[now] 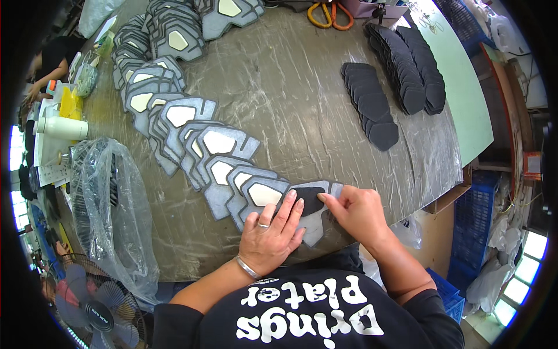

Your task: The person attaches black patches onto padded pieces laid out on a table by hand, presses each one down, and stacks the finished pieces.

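At the table's near edge lies a grey, angular sheet piece (315, 228) with dark edging. A small black patch (313, 201) rests on it. My left hand (268, 239), with rings and a bracelet, lies with fingers stretched over the patch's left side and the piece. From the right, my right hand (358, 214) has its fingers curled in and its thumb on the patch's right edge; its fingertips are hidden. Left of the patch, an overlapping row of similar grey pieces (235, 139) with cream-white centres (263, 194) runs back to the far left.
Black patches (372, 103) lie in overlapping rows at the right. Orange-handled scissors (330, 16) are at the far edge beside a pinkish box (372, 9). On the left are a white bottle (63, 128), clear plastic bag (110, 215) and fan (100, 314). A person's arm (49, 78) shows far left.
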Motion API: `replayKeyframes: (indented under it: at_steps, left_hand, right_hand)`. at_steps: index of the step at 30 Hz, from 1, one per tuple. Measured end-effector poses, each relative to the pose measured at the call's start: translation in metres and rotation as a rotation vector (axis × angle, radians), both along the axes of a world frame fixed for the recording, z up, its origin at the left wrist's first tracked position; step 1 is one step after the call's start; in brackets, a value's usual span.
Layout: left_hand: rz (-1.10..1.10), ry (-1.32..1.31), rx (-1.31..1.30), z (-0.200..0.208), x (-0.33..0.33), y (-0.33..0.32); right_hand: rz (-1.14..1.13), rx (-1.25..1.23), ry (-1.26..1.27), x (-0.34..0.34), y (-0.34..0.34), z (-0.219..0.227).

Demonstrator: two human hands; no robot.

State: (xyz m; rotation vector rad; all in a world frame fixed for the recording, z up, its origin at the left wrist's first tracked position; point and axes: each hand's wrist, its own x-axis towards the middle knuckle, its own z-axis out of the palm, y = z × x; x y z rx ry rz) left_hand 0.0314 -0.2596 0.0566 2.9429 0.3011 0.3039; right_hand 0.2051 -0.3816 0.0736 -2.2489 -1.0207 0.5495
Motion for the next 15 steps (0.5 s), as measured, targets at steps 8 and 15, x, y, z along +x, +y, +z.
replayKeyframes:
  at_steps: [8,15]
  left_hand:
    - [0.038,-0.005,0.018,-0.003,-0.004,-0.004]
    - [-0.016,0.100,-0.047,0.006,-0.017,-0.002]
  right_hand:
    - [0.442,0.024,-0.375,-0.025,-0.008,-0.008]
    - [0.524,-0.137,-0.306,-0.023,-0.028,-0.006]
